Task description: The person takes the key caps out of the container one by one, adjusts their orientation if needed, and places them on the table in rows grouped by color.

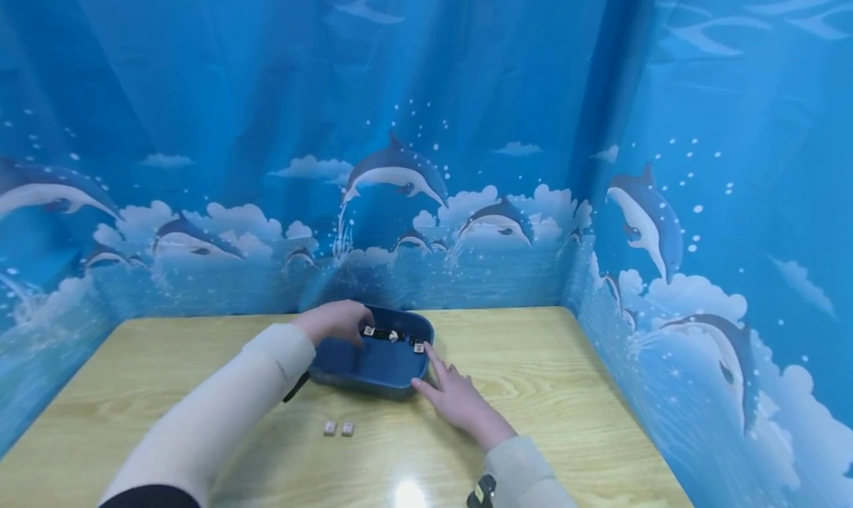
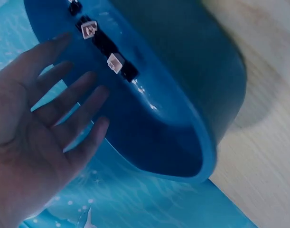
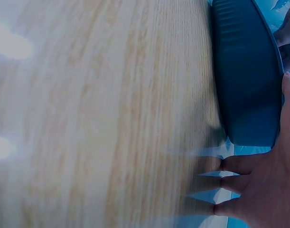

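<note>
A dark blue bin (image 1: 388, 366) stands on the table, with small pale, square, keycap-like pieces (image 2: 89, 29) and black pieces (image 2: 105, 44) in a row inside it. From the left, my left hand (image 1: 338, 321) reaches over the bin. Its fingers (image 2: 90, 142) are spread and hold nothing in the left wrist view. My right hand (image 1: 458, 400) is at the bin's right end, its thumb at the rim and its index finger reaching up beside a pale piece (image 1: 418, 348). The other fingers (image 3: 237, 183) stretch out beyond the bin's end in the right wrist view.
Two more small pale square pieces (image 1: 338, 428) lie on the wooden table (image 1: 533, 375) in front of the bin. A blue curtain (image 1: 266, 123) printed with dolphins hangs behind the table and along its right side. A dark strip (image 1: 296, 387) shows beside the left sleeve.
</note>
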`<action>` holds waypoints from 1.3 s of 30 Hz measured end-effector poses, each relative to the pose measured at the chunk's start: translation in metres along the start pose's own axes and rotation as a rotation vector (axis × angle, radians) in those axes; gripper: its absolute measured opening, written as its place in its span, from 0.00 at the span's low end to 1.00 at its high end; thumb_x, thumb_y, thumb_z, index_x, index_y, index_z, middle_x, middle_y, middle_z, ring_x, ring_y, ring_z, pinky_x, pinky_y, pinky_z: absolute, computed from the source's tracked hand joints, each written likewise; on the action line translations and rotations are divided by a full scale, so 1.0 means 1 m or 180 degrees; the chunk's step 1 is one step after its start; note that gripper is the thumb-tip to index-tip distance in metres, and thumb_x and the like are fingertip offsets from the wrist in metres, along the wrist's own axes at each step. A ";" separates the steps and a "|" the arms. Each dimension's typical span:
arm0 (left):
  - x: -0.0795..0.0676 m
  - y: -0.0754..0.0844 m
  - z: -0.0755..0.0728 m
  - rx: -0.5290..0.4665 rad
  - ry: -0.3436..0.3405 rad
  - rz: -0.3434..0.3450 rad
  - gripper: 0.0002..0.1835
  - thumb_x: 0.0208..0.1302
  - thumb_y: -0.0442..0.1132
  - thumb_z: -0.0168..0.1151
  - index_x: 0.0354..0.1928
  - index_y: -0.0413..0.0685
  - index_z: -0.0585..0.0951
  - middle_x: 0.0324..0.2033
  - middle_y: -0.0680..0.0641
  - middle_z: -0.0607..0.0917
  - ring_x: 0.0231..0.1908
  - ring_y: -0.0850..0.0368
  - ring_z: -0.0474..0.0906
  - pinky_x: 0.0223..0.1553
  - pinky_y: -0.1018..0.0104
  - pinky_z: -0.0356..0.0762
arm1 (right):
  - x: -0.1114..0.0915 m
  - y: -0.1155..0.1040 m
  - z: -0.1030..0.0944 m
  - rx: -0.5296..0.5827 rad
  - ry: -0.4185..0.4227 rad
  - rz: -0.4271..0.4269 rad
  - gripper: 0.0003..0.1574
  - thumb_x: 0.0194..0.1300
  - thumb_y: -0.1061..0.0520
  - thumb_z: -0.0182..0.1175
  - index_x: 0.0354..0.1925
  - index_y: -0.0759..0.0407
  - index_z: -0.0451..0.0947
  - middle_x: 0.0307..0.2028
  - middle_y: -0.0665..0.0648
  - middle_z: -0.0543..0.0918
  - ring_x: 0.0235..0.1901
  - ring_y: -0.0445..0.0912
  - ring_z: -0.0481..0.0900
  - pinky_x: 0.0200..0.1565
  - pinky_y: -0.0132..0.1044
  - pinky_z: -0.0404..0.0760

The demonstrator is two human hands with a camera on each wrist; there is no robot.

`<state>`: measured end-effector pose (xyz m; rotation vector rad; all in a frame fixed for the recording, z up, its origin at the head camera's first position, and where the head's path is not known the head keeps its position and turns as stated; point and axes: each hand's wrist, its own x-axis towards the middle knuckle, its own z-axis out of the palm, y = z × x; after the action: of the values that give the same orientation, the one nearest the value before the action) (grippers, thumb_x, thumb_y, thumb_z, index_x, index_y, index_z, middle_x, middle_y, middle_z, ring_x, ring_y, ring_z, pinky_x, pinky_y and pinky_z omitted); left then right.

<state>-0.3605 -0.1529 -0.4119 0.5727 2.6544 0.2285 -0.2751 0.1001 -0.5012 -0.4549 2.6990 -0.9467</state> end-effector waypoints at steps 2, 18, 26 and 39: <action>0.005 0.000 0.000 -0.0018 -0.0129 -0.0014 0.24 0.60 0.38 0.70 0.59 0.42 0.78 0.55 0.42 0.79 0.54 0.45 0.76 0.52 0.50 0.76 | 0.000 0.000 0.000 -0.0010 0.0000 0.0010 0.47 0.70 0.28 0.42 0.78 0.38 0.38 0.69 0.69 0.62 0.69 0.69 0.52 0.67 0.66 0.42; 0.033 -0.002 0.009 0.0089 -0.0494 -0.0113 0.19 0.62 0.37 0.68 0.55 0.41 0.80 0.49 0.45 0.83 0.50 0.49 0.79 0.51 0.52 0.78 | -0.003 0.001 0.005 -0.0025 -0.0070 0.0024 0.48 0.70 0.27 0.42 0.78 0.38 0.37 0.69 0.66 0.63 0.69 0.68 0.52 0.66 0.67 0.42; 0.039 -0.012 0.007 0.0011 -0.0548 -0.0307 0.10 0.62 0.37 0.68 0.44 0.48 0.84 0.38 0.51 0.83 0.38 0.56 0.79 0.44 0.55 0.80 | -0.001 0.002 0.005 -0.0077 -0.0085 0.0033 0.47 0.70 0.27 0.41 0.77 0.34 0.36 0.70 0.63 0.62 0.69 0.67 0.52 0.66 0.67 0.45; 0.048 -0.012 0.008 -0.0095 -0.0720 -0.0276 0.09 0.59 0.31 0.67 0.23 0.48 0.81 0.20 0.53 0.77 0.21 0.60 0.71 0.24 0.67 0.71 | 0.001 0.002 -0.001 -0.0063 -0.0050 0.0035 0.46 0.70 0.28 0.41 0.77 0.34 0.35 0.70 0.63 0.61 0.70 0.66 0.52 0.66 0.67 0.43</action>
<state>-0.4009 -0.1425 -0.4391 0.4446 2.4459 0.1670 -0.2768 0.1018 -0.5021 -0.4489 2.6963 -0.9107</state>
